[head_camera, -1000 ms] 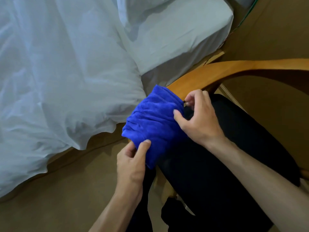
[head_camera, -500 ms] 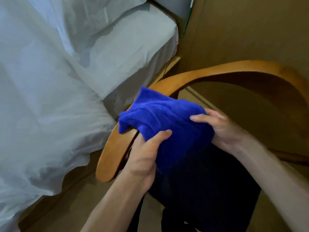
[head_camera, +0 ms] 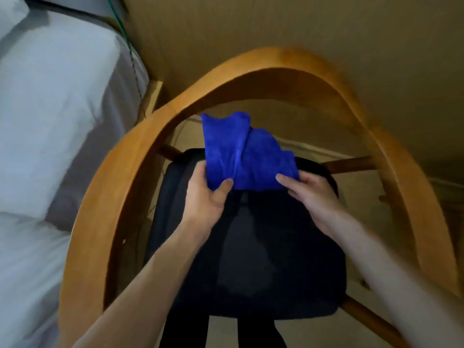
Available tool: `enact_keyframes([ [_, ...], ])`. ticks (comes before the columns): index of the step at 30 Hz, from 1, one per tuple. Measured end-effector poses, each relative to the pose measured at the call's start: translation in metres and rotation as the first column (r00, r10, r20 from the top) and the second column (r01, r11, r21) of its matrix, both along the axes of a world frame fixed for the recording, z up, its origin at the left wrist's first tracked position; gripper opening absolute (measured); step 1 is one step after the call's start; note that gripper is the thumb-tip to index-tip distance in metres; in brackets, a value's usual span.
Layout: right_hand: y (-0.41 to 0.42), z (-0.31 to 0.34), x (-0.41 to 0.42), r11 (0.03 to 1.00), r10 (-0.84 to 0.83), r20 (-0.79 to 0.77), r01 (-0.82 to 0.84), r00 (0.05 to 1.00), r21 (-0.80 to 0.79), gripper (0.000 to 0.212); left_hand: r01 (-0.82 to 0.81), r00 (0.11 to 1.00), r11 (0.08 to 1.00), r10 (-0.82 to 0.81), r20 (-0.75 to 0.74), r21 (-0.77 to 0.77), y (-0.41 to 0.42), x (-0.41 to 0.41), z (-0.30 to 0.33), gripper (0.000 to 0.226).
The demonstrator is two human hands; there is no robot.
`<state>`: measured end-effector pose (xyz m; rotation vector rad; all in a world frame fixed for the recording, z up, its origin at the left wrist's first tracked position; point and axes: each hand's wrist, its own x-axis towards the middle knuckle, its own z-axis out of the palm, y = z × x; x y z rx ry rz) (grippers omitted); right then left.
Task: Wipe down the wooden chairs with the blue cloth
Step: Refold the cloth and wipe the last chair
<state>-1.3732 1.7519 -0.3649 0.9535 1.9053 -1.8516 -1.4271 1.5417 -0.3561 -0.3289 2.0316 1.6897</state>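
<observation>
- the left hand (head_camera: 209, 197) pinches the near edge of the blue cloth (head_camera: 244, 156), thumb on top.
- the right hand (head_camera: 311, 194) pinches the same edge on the other side, so both hands are clamped on the cloth.
- the cloth is held up in the air over the black seat (head_camera: 253, 259), inside the curved wooden chair rail (head_camera: 120, 187). it does not touch the wood now.
- the cloth looks soft, light and floppy. it sags and folds, so it is best held by the edge or bunched into a pad for rubbing.
- the white bed (head_camera: 50, 121) is just beside the chair on the left.
- a moment ago the cloth was bunched on the left part of the rail. now it has come off the rail and is spread more open, over the middle of the chair.
</observation>
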Motion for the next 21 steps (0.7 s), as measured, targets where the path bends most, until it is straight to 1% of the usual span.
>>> enact_keyframes([
  [2,-0.002,-0.029,0.042,0.995,0.087,0.196,-0.095,0.977,0.033,0.017,0.101,0.992,0.990,-0.093,0.088,-0.097,-0.003,0.032,-0.030,0.060],
  [3,-0.004,-0.041,0.060,0.987,0.142,0.290,-0.159,0.946,0.034,0.017,0.211,0.975,0.964,-0.197,0.099,-0.161,-0.008,0.047,-0.046,0.072],
  [4,-0.007,-0.050,0.075,0.977,0.186,0.361,-0.212,0.914,0.036,0.015,0.359,0.933,0.895,-0.343,0.106,-0.266,-0.013,0.060,-0.059,0.077],
  [5,-0.009,-0.057,0.084,0.969,0.204,0.400,-0.243,0.894,0.051,0.014,0.500,0.861,0.774,-0.493,0.126,-0.389,-0.018,0.068,-0.069,0.075],
  [6,-0.010,-0.061,0.087,0.962,0.202,0.408,-0.259,0.890,0.088,0.014,0.588,0.779,0.632,-0.611,0.142,-0.505,-0.023,0.073,-0.076,0.073],
  [7,-0.011,-0.064,0.086,0.950,0.203,0.397,-0.279,0.895,0.141,0.014,0.619,0.708,0.509,-0.691,0.144,-0.597,-0.026,0.074,-0.082,0.074],
  [9,-0.010,-0.065,0.074,0.905,0.238,0.381,-0.346,0.894,0.248,0.018,0.604,0.572,0.276,-0.804,0.165,-0.747,-0.027,0.070,-0.089,0.090],
  [10,-0.008,-0.063,0.066,0.886,0.249,0.378,-0.368,0.892,0.283,0.024,0.558,0.508,0.164,-0.843,0.178,-0.814,-0.025,0.066,-0.090,0.095],
  [11,-0.005,-0.060,0.058,0.874,0.252,0.374,-0.376,0.892,0.308,0.030,0.492,0.462,0.099,-0.872,0.163,-0.865,-0.021,0.059,-0.088,0.092],
  [12,-0.002,-0.057,0.051,0.862,0.249,0.364,-0.376,0.898,0.339,0.036,0.427,0.434,0.094,-0.894,0.113,-0.899,-0.017,0.049,-0.085,0.080],
  [13,0.001,-0.054,0.045,0.846,0.242,0.338,-0.369,0.909,0.385,0.043,0.373,0.417,0.144,-0.909,0.027,-0.917,-0.013,0.038,-0.081,0.063],
  [14,0.002,-0.050,0.041,0.818,0.244,0.289,-0.357,0.926,0.452,0.047,0.358,0.405,0.209,-0.913,-0.050,-0.910,-0.008,0.026,-0.078,0.048],
  [15,0.003,-0.048,0.038,0.764,0.274,0.217,-0.349,0.937,0.543,0.048,0.390,0.413,0.262,-0.907,-0.086,-0.883,-0.003,0.014,-0.075,0.042],
  [16,0.003,-0.047,0.037,0.679,0.343,0.148,-0.353,0.928,0.643,0.046,0.463,0.444,0.294,-0.894,-0.068,-0.836,0.002,0.003,-0.072,0.043],
  [18,0.000,-0.046,0.035,0.498,0.516,0.098,-0.391,0.851,0.774,0.048,0.613,0.538,0.339,-0.841,0.062,-0.714,0.011,-0.017,-0.072,0.048],
  [19,-0.001,-0.047,0.030,0.439,0.576,0.097,-0.408,0.811,0.800,0.051,0.655,0.593,0.379,-0.794,0.134,-0.653,0.014,-0.023,-0.075,0.049],
  [20,-0.001,-0.048,0.025,0.404,0.619,0.088,-0.412,0.781,0.816,0.052,0.671,0.646,0.438,-0.741,0.182,-0.599,0.016,-0.027,-0.078,0.052],
  [21,-0.002,-0.050,0.019,0.392,0.656,0.072,-0.420,0.752,0.818,0.053,0.656,0.691,0.488,-0.696,0.197,-0.575,0.018,-0.028,-0.083,0.056],
])
